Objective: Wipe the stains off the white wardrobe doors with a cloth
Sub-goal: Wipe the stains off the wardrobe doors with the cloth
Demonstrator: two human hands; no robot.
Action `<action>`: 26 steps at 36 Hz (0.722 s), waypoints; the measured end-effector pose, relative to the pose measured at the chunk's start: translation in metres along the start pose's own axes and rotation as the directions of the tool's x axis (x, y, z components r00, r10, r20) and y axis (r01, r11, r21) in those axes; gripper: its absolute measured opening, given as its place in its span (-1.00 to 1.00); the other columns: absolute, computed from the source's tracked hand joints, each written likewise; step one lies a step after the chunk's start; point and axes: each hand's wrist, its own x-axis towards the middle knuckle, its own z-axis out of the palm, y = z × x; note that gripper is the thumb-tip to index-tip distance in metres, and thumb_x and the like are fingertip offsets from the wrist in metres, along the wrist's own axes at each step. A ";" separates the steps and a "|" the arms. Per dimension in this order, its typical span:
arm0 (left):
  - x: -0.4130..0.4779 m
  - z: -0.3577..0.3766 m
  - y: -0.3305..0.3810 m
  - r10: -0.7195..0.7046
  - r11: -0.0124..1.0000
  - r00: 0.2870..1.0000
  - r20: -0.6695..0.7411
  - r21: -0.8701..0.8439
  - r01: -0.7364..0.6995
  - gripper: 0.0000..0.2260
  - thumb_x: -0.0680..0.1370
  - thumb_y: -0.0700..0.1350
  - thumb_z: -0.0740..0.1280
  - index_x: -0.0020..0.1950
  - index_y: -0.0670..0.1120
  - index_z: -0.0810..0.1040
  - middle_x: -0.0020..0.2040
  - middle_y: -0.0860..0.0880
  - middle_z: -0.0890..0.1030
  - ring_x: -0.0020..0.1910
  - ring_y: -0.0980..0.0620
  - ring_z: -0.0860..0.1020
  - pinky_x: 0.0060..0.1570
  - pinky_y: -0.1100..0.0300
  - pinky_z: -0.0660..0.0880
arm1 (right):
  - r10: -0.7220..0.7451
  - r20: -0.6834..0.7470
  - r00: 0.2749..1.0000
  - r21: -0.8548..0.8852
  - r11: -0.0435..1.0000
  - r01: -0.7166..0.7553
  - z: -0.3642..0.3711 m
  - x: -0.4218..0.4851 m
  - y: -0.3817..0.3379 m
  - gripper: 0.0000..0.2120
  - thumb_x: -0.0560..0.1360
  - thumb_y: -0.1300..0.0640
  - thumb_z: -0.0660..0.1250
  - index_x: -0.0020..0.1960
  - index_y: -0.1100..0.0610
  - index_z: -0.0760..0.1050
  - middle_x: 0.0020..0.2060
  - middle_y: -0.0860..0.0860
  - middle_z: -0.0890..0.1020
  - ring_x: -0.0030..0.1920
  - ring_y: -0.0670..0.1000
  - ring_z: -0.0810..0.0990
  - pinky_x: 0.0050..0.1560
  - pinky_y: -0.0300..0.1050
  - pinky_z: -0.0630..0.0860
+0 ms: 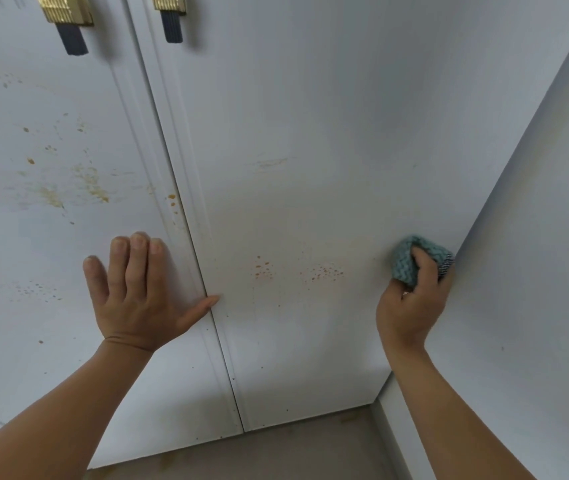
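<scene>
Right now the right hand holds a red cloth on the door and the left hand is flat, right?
Nearly. The head view shows the cloth is blue-green, not red; the right hand holds it on the door, the left hand flat.

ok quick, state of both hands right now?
Left hand: open, fingers straight, flat against the left wardrobe door.
Right hand: closed around a bunched teal cloth, held at the right wardrobe door.
</scene>
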 end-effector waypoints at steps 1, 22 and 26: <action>0.000 0.000 0.000 -0.001 1.000 1.000 0.000 -0.003 0.001 0.14 0.36 0.55 0.33 0.62 -0.28 0.21 0.66 -0.21 0.13 0.63 -0.24 0.14 0.58 -0.26 0.06 | -0.051 0.038 0.998 -0.001 0.999 0.051 0.001 -0.005 -0.002 -0.58 0.41 0.42 0.19 0.24 0.28 0.55 0.17 0.33 0.48 0.15 0.19 0.50 0.18 -0.19 0.46; -0.001 0.000 0.001 -0.005 1.000 1.000 -0.013 -0.011 0.005 0.13 0.37 0.55 0.32 0.61 -0.28 0.22 0.66 -0.21 0.13 0.64 -0.22 0.12 0.57 -0.27 0.06 | -0.093 0.036 0.995 0.048 0.995 0.091 0.010 -0.011 -0.024 -0.55 0.37 0.52 0.18 0.21 0.34 0.56 0.14 0.37 0.46 0.13 0.17 0.49 0.25 -0.45 0.36; 0.000 0.001 0.001 -0.003 1.000 1.000 -0.021 -0.006 0.003 0.14 0.37 0.56 0.31 0.62 -0.28 0.22 0.66 -0.20 0.14 0.64 -0.23 0.14 0.57 -0.27 0.07 | 0.039 -0.060 0.997 0.086 0.996 -0.034 0.012 -0.004 -0.033 -0.55 0.40 0.53 0.19 0.25 0.34 0.54 0.17 0.38 0.45 0.20 0.19 0.49 0.31 -0.40 0.36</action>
